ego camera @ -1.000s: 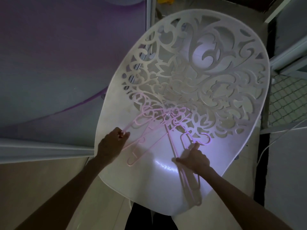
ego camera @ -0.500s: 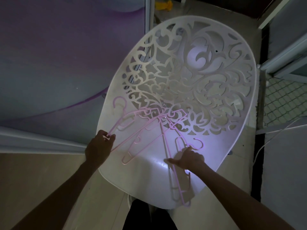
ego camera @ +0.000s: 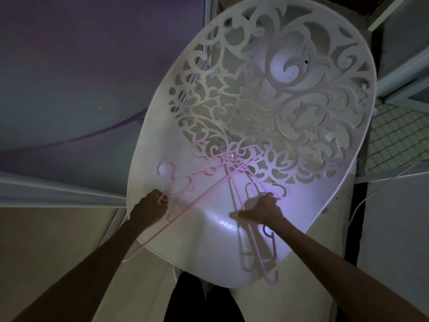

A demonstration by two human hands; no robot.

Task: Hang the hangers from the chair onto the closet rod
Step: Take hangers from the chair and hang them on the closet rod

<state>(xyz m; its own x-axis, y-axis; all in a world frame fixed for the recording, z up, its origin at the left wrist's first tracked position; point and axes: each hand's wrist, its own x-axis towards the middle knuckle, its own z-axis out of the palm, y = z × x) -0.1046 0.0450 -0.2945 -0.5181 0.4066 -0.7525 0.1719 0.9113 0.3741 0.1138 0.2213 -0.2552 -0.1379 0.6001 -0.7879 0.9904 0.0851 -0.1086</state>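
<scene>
Dim light here, and the left hand (ego camera: pixel 149 209) is curled tight around the neck of a pink hanger (ego camera: pixel 183 182), fingers wrapped under so the tips are hidden. That hanger's hook loops up just beyond the knuckles, over the left rim of the white chair (ego camera: pixel 287 108), and one long arm of it slants down past the seat's front edge, over the left forearm.

Over to the right hand (ego camera: pixel 261 211): fingers bent down onto a second bundle of pink hangers (ego camera: pixel 253 238), thumb stretched out flat to the left on the seat. It looks like a pinch on the hanger bars near the top loop, though the palm covers the contact and the grip cannot be confirmed finger by finger.

The hangers all lie on the solid front part of the seat, their far ends crossing at the edge of the cut-out scrollwork. How many are stacked under the right hand is hard to make out; the bars overlap and their shadows blur together. One hook end pokes past the chair's near edge at the bottom right.
</scene>
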